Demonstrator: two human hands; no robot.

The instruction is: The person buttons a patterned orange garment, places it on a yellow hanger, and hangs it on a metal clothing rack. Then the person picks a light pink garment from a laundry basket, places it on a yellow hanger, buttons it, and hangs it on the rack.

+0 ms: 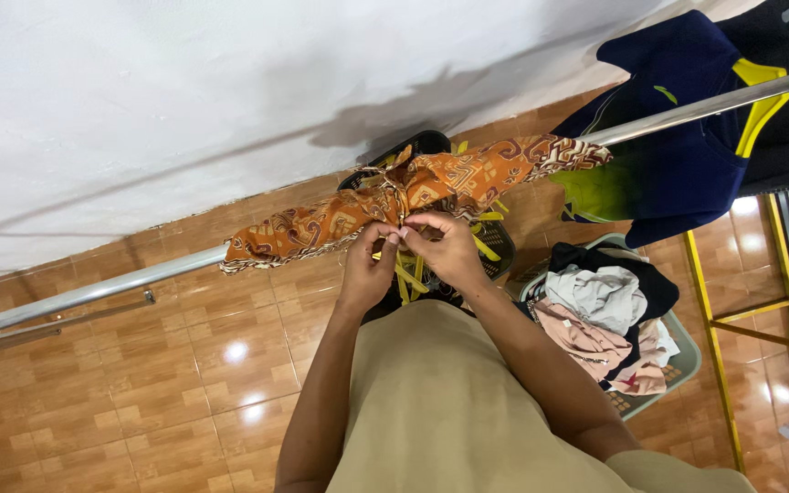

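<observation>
Hands at rail: left hand and right hand pinch the bunched patterned cloth on the metal rail, fingers clamped (steadying it); laundry basket at four o'clock.

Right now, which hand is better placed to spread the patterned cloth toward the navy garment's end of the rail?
Probably the right hand: it grips the orange patterned cloth on that side of the metal rail.
</observation>
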